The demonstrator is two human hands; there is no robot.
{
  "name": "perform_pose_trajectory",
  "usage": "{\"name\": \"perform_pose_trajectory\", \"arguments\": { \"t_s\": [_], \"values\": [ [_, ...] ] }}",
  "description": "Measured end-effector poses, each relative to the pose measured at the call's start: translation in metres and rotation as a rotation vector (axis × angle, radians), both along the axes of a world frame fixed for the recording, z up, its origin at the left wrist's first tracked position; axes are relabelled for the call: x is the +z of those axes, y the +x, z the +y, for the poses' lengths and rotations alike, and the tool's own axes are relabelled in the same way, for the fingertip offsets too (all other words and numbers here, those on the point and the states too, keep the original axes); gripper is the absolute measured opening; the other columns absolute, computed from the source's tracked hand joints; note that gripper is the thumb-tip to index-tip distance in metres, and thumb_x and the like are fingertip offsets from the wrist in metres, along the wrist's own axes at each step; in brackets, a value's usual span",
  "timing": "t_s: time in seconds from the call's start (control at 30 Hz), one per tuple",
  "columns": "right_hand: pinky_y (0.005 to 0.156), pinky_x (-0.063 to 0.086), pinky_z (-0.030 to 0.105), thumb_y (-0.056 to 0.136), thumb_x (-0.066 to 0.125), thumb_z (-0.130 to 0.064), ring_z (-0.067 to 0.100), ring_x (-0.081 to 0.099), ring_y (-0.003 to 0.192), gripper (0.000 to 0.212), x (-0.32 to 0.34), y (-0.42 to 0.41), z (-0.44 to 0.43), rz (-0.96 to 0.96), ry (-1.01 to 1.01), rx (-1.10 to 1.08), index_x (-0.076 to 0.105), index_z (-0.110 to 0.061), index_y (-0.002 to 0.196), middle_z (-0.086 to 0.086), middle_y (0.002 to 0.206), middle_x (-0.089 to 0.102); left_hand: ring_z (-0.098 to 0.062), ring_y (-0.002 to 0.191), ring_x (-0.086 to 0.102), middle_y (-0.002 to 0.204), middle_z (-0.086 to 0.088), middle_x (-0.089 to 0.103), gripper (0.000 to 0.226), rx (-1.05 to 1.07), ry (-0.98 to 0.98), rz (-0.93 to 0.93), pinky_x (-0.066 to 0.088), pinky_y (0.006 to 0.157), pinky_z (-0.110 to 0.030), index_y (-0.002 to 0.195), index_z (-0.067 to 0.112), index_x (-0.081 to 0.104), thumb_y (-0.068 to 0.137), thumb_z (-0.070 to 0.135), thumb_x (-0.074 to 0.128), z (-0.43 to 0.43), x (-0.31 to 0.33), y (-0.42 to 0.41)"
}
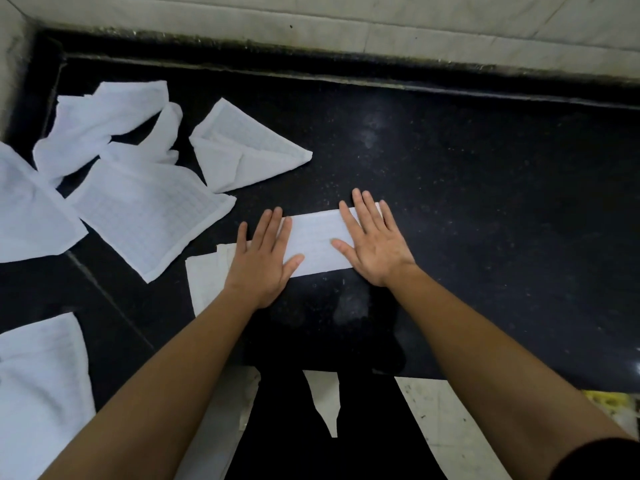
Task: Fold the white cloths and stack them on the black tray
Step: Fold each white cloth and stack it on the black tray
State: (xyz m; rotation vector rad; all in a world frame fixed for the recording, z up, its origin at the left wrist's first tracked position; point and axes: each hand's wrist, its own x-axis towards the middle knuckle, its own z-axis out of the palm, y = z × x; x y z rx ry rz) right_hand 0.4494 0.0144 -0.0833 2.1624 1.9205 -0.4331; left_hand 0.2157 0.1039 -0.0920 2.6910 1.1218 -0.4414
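Pressing the folded white cloth strip [317,242] flat against the black counter [485,188], both palms down: left hand [261,261] on the end toward 9 o'clock, right hand [375,245] on the end toward 3 o'clock. Fingers of both straight and spread, gripping nothing, only bearing down. Held so, most likely, to set the crease and stop the layers springing open before the next fold.

Lying at the centre of the view, long axis running from about 8 o'clock to 2 o'clock, right end a little farther from the body, short axis toward 12. Meeting a second, duller white cloth [204,285] at 8 o'clock beneath the left wrist; touching or overlapping, cannot tell which.

Waiting at 10 o'clock: a triangular folded cloth [242,157], a flat checked cloth [149,220] and a crumpled cloth [79,140], probably set aside to leave folding room. Cannot tell any black tray apart from the dark counter; stacking judged not yet begun.
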Motion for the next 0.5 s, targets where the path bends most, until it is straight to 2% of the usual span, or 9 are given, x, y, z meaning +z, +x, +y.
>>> {"name": "perform_pose_trajectory", "arguments": {
  "t_s": [0.13, 0.2, 0.27, 0.3, 0.4, 0.5],
  "values": [
    [0.125, -0.002, 0.049, 0.102, 0.009, -0.063, 0.028, -0.016, 0.153, 0.078, 0.014, -0.001, -0.014, 0.071, -0.024, -0.145, -0.008, -0.012, 0.159, 0.015, 0.165, -0.017, -0.023, 0.153, -0.008, 0.167, -0.008, -0.008, 0.082, -0.018, -0.018, 0.008, 0.004, 0.121, -0.058, 0.159, 0.014, 0.002, 0.095, 0.065, 0.001, 0.001, 0.004, -0.001],
    [0.123, 0.015, 0.05, 0.104, 0.022, -0.059, 0.033, 0.009, 0.153, 0.077, 0.024, 0.0, -0.022, 0.132, 0.079, -0.32, 0.008, -0.007, 0.159, 0.018, 0.165, 0.008, -0.025, 0.154, -0.002, 0.167, -0.01, -0.002, 0.081, -0.014, 0.016, -0.029, 0.003, 0.12, -0.06, 0.158, 0.013, 0.008, 0.097, 0.065, 0.009, -0.002, 0.01, 0.003],
    [0.111, 0.037, 0.048, 0.103, 0.035, -0.053, 0.034, 0.039, 0.135, 0.069, 0.033, 0.002, -0.026, 0.141, 0.192, -0.51, 0.03, -0.005, 0.152, 0.018, 0.15, 0.037, -0.028, 0.153, 0.004, 0.166, -0.012, 0.004, 0.078, -0.027, 0.058, -0.089, 0.005, 0.12, -0.061, 0.158, 0.011, 0.012, 0.099, 0.062, 0.015, -0.005, 0.019, 0.015],
    [0.104, 0.042, 0.046, 0.103, 0.039, -0.052, 0.033, 0.046, 0.127, 0.065, 0.037, 0.004, -0.025, 0.156, 0.195, -0.595, 0.037, -0.005, 0.148, 0.017, 0.142, 0.043, -0.028, 0.153, 0.003, 0.166, -0.013, 0.004, 0.077, -0.047, 0.074, -0.106, 0.006, 0.12, -0.061, 0.158, 0.011, 0.011, 0.1, 0.061, 0.014, -0.006, 0.022, 0.023],
    [0.093, 0.048, 0.043, 0.099, 0.051, -0.048, 0.032, 0.051, 0.121, 0.058, 0.045, 0.005, -0.015, 0.227, 0.066, -0.725, 0.045, -0.006, 0.139, 0.015, 0.137, 0.044, -0.026, 0.154, -0.004, 0.167, -0.011, -0.003, 0.075, -0.121, 0.066, -0.096, 0.006, 0.12, -0.06, 0.158, 0.011, 0.005, 0.101, 0.06, 0.008, -0.008, 0.028, 0.048],
    [0.089, 0.048, 0.042, 0.096, 0.059, -0.044, 0.032, 0.056, 0.115, 0.045, 0.047, 0.008, -0.002, 0.292, -0.034, -0.777, 0.056, -0.01, 0.125, 0.013, 0.132, 0.048, -0.023, 0.152, -0.016, 0.165, -0.007, -0.017, 0.08, -0.153, 0.012, -0.002, -0.001, 0.12, -0.059, 0.157, 0.012, -0.011, 0.097, 0.063, 0.0, -0.013, 0.019, 0.056]
  ]
}}
